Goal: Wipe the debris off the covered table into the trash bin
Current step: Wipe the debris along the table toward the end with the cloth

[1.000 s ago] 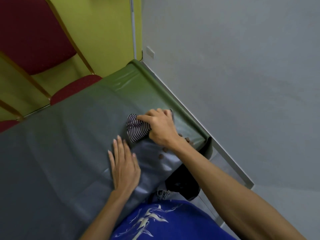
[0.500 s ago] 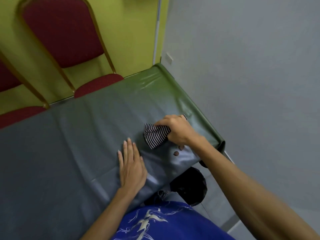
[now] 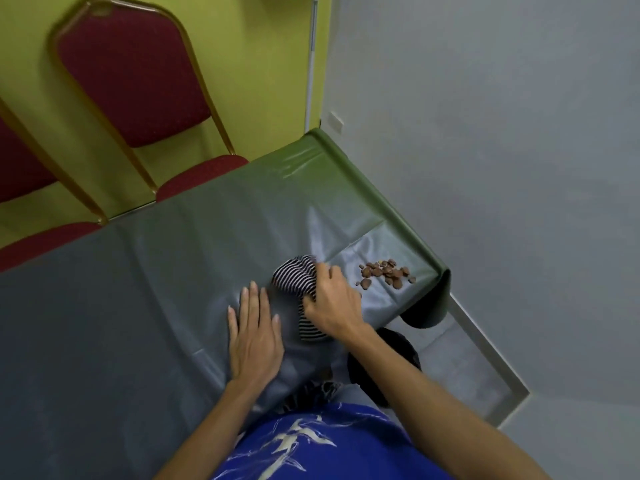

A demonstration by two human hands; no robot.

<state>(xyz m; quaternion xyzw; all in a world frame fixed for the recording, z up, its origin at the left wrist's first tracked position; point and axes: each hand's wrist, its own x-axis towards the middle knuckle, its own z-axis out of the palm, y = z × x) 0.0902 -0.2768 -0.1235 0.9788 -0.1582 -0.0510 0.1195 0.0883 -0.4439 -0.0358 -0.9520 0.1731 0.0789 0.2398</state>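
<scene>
Right hand (image 3: pixel 330 303) is curled round a bunched black-and-white striped cloth (image 3: pixel 294 280) and presses it onto the table. The knuckles point toward the debris.

Left hand (image 3: pixel 254 337) lies flat with fingers straight, palm down on the glossy grey-green plastic table cover (image 3: pixel 138 306), just beside the cloth. It looks to be pinning the sheet.

The pile of small brown crumbly debris (image 3: pixel 384 271) sits near the table's right corner, just beyond the right hand and close to both edges. One stray bit lies nearer the hand.

The black round trash bin (image 3: pixel 407 348) stands on the floor below the near edge, partly hidden by the right forearm.

Risks:
- The pile is not directly above the bin, so a straight push right likely sends the pieces over the end edge onto the floor.
- A fast swipe could scatter the light bits.
- The cover is creased near the pile, so crumbs may catch in the folds.
- If the left hand lifts, the slick sheet could drag with the cloth.

Two red padded chairs with gold frames (image 3: pixel 131 74) stand at the far side, well apart.
</scene>
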